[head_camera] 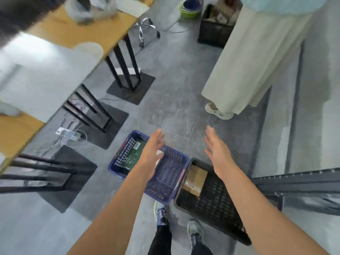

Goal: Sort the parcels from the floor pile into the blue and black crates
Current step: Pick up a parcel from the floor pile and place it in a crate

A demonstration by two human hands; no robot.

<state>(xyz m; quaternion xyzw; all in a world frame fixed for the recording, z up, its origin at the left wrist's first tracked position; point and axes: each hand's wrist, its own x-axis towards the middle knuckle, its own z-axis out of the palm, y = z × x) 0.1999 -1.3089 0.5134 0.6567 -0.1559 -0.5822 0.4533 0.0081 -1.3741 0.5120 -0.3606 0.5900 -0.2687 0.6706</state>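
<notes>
A blue crate (169, 177) stands on the grey floor with a green parcel (135, 153) lying at its far left end. Right beside it stands a black crate (215, 203) holding a brown cardboard parcel (195, 179). My left hand (153, 148) hovers above the blue crate with straight fingers and holds nothing. My right hand (216, 146) is stretched out above the far end of the black crate, fingers straight and empty. No floor pile of parcels shows in this view.
Another person in a long pale skirt (253, 57) and white shoe (219, 111) stands ahead on the right. A wooden table (77, 32) on black legs runs along the left, with cables and a power strip (69, 134) beneath. A second black crate (215, 30) stands far back.
</notes>
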